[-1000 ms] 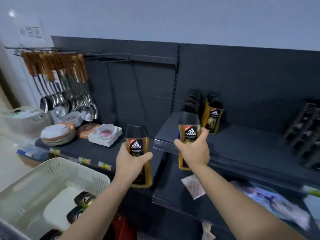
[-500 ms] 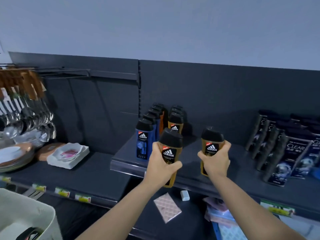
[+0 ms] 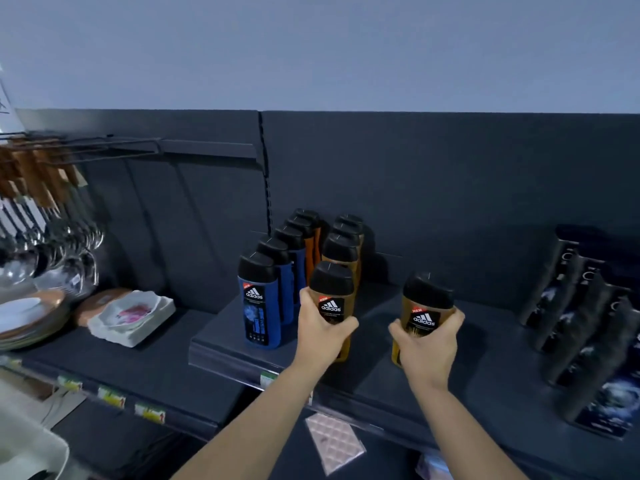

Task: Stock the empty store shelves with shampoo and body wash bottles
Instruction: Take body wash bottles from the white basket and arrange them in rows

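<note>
My left hand [image 3: 320, 330] grips a golden-brown body wash bottle [image 3: 333, 299] with a black cap, held upright at the front of a row of like bottles [image 3: 341, 251] on the dark shelf [image 3: 228, 348]. My right hand [image 3: 427, 344] holds a second golden-brown bottle [image 3: 424, 306], slightly tilted, over bare shelf to the right of that row. A row of blue bottles [image 3: 259, 306] with black caps stands just left of my left hand. Whether either held bottle touches the shelf is hidden.
Dark shampoo bottles [image 3: 588, 323] stand in rows at the right end of the shelf. On the lower left shelf [image 3: 138, 368] sit a white dish [image 3: 131, 315] and stacked plates [image 3: 27, 317]; ladles [image 3: 52, 237] hang above. A white basket corner [image 3: 31, 448] is at bottom left.
Both hands have carried their bottles up and forward from beside the basket onto the upper shelf. The view has turned right, so the basket has nearly left the frame.
</note>
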Action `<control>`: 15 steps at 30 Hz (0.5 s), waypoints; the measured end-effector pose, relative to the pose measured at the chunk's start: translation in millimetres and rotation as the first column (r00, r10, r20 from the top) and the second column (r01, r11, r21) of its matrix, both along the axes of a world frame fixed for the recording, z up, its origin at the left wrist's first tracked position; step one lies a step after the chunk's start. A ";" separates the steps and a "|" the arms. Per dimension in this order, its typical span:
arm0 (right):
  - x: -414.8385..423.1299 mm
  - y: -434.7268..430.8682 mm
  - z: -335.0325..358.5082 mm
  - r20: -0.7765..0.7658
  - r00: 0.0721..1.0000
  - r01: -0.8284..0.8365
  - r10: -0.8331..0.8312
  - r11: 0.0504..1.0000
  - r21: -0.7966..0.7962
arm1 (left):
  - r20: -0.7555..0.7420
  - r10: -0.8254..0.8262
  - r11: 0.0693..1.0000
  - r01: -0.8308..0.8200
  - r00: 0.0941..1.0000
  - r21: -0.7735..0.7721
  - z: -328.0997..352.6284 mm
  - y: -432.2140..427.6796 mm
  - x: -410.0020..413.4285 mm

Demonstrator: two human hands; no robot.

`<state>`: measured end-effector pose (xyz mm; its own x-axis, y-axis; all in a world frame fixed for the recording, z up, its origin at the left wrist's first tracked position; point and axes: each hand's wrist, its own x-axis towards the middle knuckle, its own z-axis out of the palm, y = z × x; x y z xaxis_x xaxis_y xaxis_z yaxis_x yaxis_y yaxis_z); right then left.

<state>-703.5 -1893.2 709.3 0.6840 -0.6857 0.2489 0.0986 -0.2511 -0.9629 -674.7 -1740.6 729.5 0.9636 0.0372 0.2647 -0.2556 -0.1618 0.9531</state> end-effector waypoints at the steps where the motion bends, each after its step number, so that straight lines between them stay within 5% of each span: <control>1: 0.9 1.0 -1.9 0.009 1.000 0.011 -0.011 1.000 0.000 | 0.005 0.000 1.000 0.001 1.000 -0.003 -1.2 -0.9 5.1; 15: 16.6 13.3 -6.0 0.045 0.999 -0.022 0.026 0.997 -0.080 | 0.024 -0.018 1.000 0.018 1.000 0.016 -8.8 -6.6 49.3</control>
<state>-686.9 -1879.9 703.2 0.6865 -0.6461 0.3335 0.1491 -0.3238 -0.9343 -625.4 -1747.3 720.7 0.9575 0.0155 0.2882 -0.2814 -0.1719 0.9441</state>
